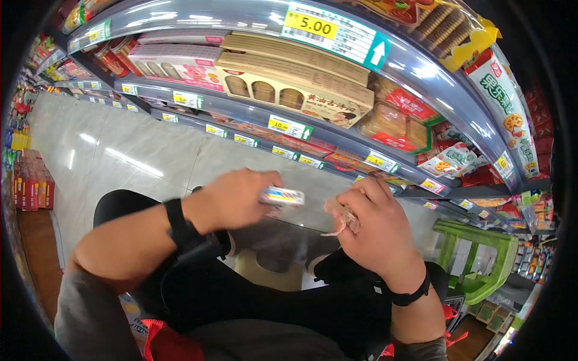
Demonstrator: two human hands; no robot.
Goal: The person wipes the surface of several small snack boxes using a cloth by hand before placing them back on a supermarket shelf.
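In front of my body, above the tiled floor, my left hand grips a small, mostly white packet with coloured print. Its near end is blurred, so I cannot tell what it holds. My right hand is curled around a crumpled, pale pinkish-brown scrap, perhaps paper or thin film. From it a thin twisted strip hangs towards the left. A gap separates the two hands. Black bands circle both wrists. Below them are my dark-clothed legs, spread apart.
A store shelf crosses ahead, with yellow biscuit boxes, pink boxes and bagged biscuits behind price tags. The upper shelf's edge juts nearer. A green plastic stool stands at right; red boxes are stacked far left.
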